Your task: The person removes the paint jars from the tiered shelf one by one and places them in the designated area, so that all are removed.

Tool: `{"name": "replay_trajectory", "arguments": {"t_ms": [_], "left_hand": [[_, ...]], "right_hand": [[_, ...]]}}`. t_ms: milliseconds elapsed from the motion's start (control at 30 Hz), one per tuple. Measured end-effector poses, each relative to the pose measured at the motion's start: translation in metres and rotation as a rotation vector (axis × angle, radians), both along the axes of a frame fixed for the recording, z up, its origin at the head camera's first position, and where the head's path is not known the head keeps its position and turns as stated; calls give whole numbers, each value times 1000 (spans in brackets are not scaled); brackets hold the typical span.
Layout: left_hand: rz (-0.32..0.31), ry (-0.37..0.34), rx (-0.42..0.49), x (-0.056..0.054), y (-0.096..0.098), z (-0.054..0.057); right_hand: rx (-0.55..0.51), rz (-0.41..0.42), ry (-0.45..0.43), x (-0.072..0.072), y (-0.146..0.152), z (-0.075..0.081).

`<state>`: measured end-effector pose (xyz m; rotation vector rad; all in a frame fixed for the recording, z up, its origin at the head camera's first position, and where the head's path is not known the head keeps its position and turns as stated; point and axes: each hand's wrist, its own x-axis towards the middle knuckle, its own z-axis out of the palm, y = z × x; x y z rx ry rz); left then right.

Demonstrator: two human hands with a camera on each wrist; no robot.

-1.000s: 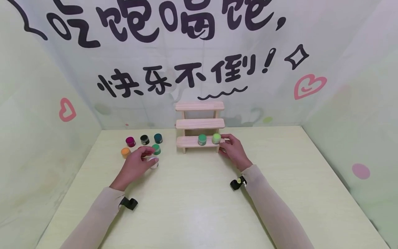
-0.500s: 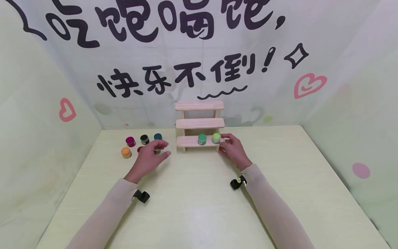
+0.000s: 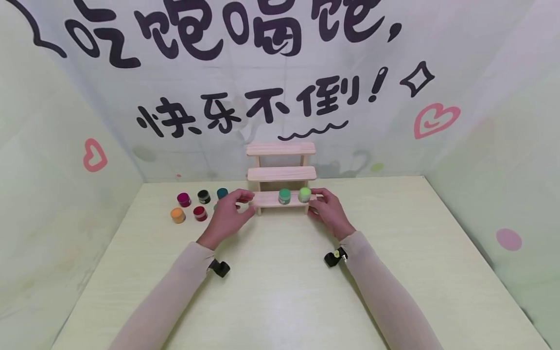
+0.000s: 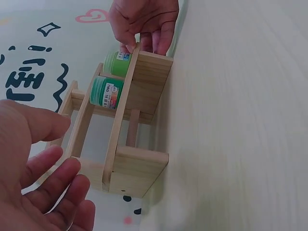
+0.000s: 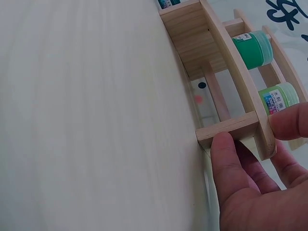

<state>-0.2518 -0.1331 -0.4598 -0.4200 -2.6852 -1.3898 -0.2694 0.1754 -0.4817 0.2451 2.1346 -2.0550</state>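
A small three-tier wooden shelf [image 3: 281,173] stands by the back wall. On its lowest step are a green paint jar [image 3: 284,196] and a light green paint jar [image 3: 304,195], lids up. My right hand [image 3: 331,212] grips the step's right end; in the right wrist view the thumb [image 5: 291,122] lies on the plank beside the light green jar, and the fingers are against the end support. My left hand [image 3: 228,216] is at the shelf's left end, fingers loosely bent. Nothing shows between its thumb and fingers in the left wrist view; contact with the shelf cannot be made out.
Left of the shelf stand a magenta jar [image 3: 183,199], a black jar [image 3: 203,196], a dark teal jar [image 3: 222,193], an orange jar [image 3: 177,215] and a red jar [image 3: 200,213]. Another green jar is mostly hidden behind my left hand. Printed cloth walls [image 3: 385,141] enclose the table.
My left hand has moved right from among the loose jars to the shelf's left end, uncovering the red jar. A whitish thing at its thumb earlier is out of sight. The right hand stays put.
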Motion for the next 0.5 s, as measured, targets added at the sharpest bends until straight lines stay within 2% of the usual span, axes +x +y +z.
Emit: {"name": "replay_trajectory", "arguments": {"t_ms": [333, 500], "left_hand": [[-3, 3, 31, -7, 30, 6], [-13, 6, 13, -12, 43, 2]], "right_hand": [[15, -1, -10, 3, 0, 2], [11, 1, -10, 2, 0, 1]]}}
